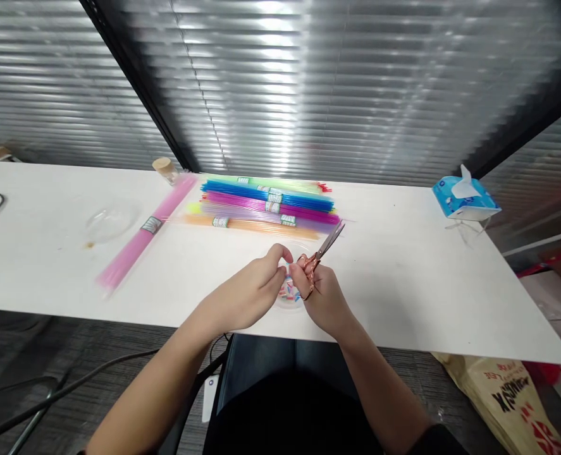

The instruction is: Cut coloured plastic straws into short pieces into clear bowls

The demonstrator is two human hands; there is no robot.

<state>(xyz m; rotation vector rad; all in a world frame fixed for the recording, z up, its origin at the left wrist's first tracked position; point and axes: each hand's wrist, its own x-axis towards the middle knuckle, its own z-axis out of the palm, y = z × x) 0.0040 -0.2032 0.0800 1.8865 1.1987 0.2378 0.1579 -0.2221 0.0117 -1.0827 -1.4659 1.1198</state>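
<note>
My right hand (325, 297) grips copper-coloured scissors (326, 245), blades pointing up and to the right. My left hand (256, 287) sits beside it, fingertips pinched together over a small clear dish (289, 294) that holds several small coloured pieces. What the left fingers pinch is too small to make out. Both hands hover near the front edge of the white table (403, 284). Just behind them lie bundles of thin coloured straws (265, 205) in green, blue, magenta, purple and orange.
A pink straw bundle (142, 234) lies diagonally at the left, beside a clear lid or dish (112, 221). A cork-topped jar (165, 169) stands at the back. A blue tissue pack (465, 199) sits far right. A printed bag (512, 395) rests on the floor.
</note>
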